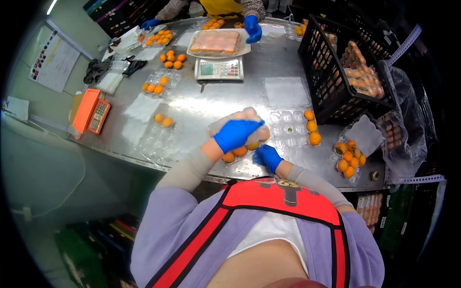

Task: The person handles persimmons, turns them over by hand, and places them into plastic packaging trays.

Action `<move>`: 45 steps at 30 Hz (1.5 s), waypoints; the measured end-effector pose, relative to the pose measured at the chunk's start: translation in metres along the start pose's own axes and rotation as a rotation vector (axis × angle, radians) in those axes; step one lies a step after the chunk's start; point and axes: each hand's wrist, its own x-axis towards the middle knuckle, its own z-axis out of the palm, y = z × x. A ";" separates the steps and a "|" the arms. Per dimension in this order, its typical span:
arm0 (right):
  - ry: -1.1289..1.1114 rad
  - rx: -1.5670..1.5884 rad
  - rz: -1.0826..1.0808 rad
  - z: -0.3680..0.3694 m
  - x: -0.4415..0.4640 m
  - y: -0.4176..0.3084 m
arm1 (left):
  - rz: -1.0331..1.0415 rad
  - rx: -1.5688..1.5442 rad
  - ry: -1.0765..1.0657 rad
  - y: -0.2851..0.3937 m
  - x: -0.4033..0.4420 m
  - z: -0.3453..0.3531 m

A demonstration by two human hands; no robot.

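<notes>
My left hand [236,136], in a blue glove, lies across the top of a clear plastic fruit box [248,114], its fingers bent over it. Round orange fruits [228,157] show along the box's near side, below that hand. My right hand [269,157], also blue-gloved, is at the box's near right corner with its fingers curled together. What those fingers hold, if anything, is hidden. Just right of the box lies an open clear tray [286,128] with a column of orange fruits [312,126] down its right side. A white liner sheet [286,91] adjoins the tray's far side.
A person's gloved hand [252,29] is beside a packed box [214,42] on a scale [219,69]. A black crate [331,72] holds packed fruit. Fruit trays [158,84] and an orange scale [90,111] stand left. A fruit-filled tray [349,159] sits right.
</notes>
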 end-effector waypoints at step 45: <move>0.138 -0.047 0.076 0.012 0.022 -0.005 | 0.660 0.913 0.474 -0.029 0.063 -0.118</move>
